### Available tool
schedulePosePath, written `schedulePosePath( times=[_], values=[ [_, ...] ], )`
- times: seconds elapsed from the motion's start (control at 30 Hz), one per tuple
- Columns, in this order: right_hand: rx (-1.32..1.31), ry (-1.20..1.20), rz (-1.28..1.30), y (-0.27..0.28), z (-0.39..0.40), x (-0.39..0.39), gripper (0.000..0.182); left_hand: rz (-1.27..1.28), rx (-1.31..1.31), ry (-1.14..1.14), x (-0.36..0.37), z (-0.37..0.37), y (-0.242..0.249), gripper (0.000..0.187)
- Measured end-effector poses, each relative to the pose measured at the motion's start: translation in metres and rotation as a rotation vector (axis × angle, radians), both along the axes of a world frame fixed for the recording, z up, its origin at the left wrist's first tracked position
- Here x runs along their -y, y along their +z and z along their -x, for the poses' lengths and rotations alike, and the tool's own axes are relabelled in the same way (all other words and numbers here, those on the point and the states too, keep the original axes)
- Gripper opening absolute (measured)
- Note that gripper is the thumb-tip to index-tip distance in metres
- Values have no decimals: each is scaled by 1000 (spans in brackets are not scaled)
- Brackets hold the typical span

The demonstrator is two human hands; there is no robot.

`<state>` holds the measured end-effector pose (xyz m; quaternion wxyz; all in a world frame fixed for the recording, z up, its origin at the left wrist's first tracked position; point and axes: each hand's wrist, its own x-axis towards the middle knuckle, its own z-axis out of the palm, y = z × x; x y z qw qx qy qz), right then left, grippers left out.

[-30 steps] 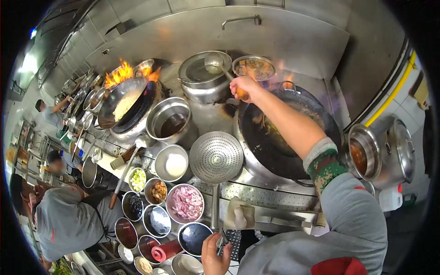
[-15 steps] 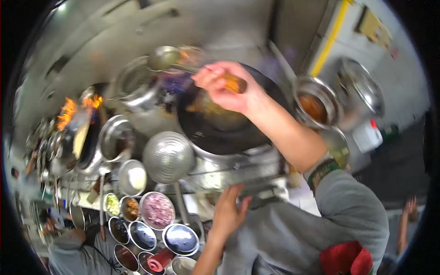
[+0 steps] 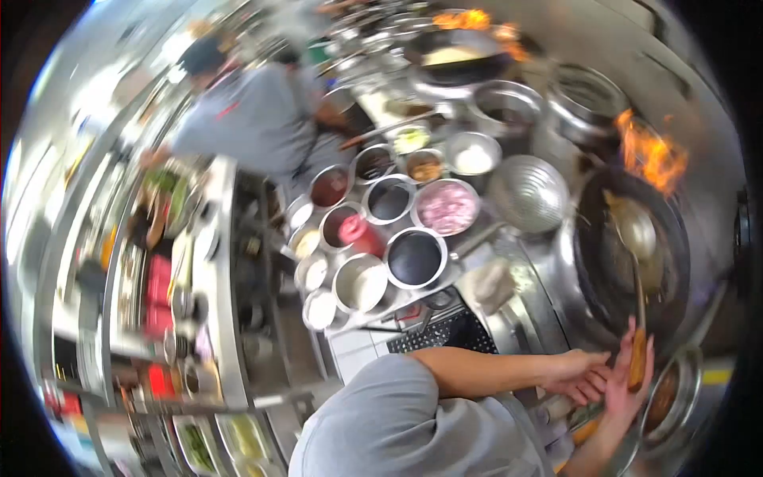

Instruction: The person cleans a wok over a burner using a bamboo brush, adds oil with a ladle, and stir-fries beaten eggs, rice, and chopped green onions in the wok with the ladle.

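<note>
Low at the right, my right hand (image 3: 621,389) holds the wooden handle of a ladle (image 3: 638,274). Some of its fingers lie stretched along the handle. The ladle's bowl sits inside a dark wok (image 3: 592,262), over a little brownish liquid. Flames rise at the wok's far rim. My left hand (image 3: 579,377) is right beside my right hand, its fingers loosely bent and apart, with nothing visible in them. A bunched pale cloth (image 3: 488,286) lies on the steel counter between the wok and the pots.
Left of the wok rest a perforated strainer (image 3: 528,193), a bowl of chopped pink food (image 3: 447,208) and several metal pots of seasonings. A red squeeze bottle (image 3: 359,234) leans in one. Another flaming wok (image 3: 457,60) stands farther off. A co-worker (image 3: 254,111) is at the upper left, near shelves.
The view has swung left, bringing the co-worker and shelves in. My right hand, raised over the wok before, is now lower and near my left hand; the ladle's bowl is now in the wok.
</note>
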<state>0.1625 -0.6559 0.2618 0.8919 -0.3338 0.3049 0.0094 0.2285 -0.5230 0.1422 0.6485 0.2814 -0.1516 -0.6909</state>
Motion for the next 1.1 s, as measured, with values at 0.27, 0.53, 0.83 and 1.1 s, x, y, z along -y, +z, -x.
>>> schedulePosePath(
  times=[0.27, 0.53, 0.83, 1.1],
  values=[
    [-620, 511, 1102, -82, 123, -18, 61, 114, -425, 217, -10, -15, 77, 75],
    [-824, 282, 1423, -265, 148, -6, 100, -67, 66, 357, -41, -130, 111, 35],
    [-281, -275, 562, -227, 167, 8, 43, -376, 1677, -676, -43, -276, 113, 27],
    [19, -480, 524, -7, 135, -16, 52, -497, 2200, -72, -44, -240, 68, 26]
  ],
)
